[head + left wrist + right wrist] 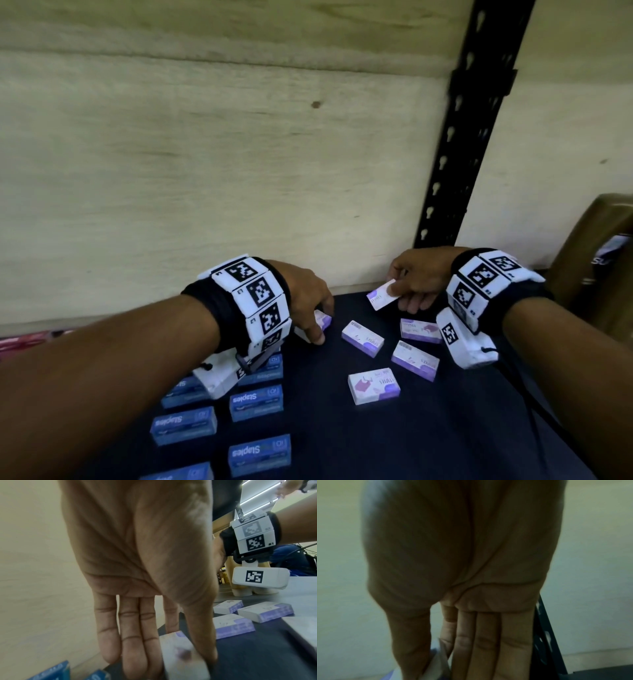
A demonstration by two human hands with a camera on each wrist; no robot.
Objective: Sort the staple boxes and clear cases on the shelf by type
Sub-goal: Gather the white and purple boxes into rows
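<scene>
On the dark shelf mat my left hand pinches a white-and-purple staple box between thumb and fingers; the box rests on or just above the mat. My right hand holds another white-and-purple box lifted and tilted near the back wall; the right wrist view shows only its edge. Several more white-and-purple boxes lie loose between my hands. Several blue Staples boxes sit in rows at the front left, partly hidden under my left wrist.
A pale wooden back panel closes the shelf. A black perforated upright stands behind my right hand. A brown cardboard box sits at the far right. A thin cable trails from my right wrist.
</scene>
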